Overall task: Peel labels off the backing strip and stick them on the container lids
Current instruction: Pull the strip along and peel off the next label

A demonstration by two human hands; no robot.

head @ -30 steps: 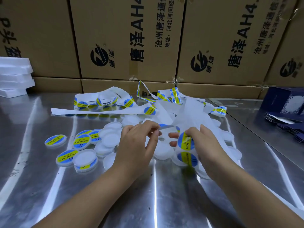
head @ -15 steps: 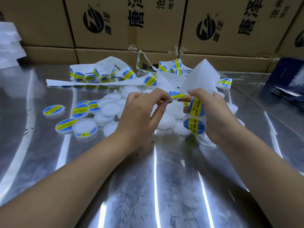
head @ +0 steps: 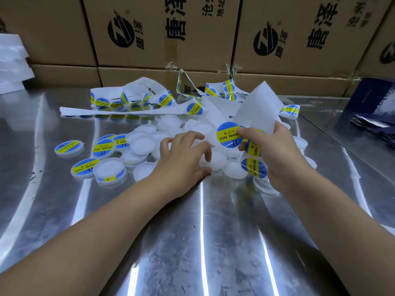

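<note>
A pile of white round lids (head: pixel 147 144) lies mid-table. My left hand (head: pixel 183 159) is down on the pile, with its index finger and thumb curled round a bare white lid (head: pixel 215 161). My right hand (head: pixel 275 150) grips the white backing strip (head: pixel 259 107), which stands up above it and carries two more labels (head: pixel 254 167) below. A peeled blue-and-yellow round label (head: pixel 228 134) hangs from my right fingertips, just right of my left hand. Several labelled lids (head: pixel 104 147) lie to the left of the pile.
Loose lengths of label strip (head: pixel 128 99) curl across the steel table (head: pixel 192 242) behind the lids. Cardboard boxes (head: pixel 162 33) wall off the back. White foam trays (head: pixel 12 63) are stacked far left, dark blue packets (head: pixel 372 118) far right.
The label has come off the strip and now hangs from my right fingertips. My left hand let go of it and dropped onto the lid pile.
</note>
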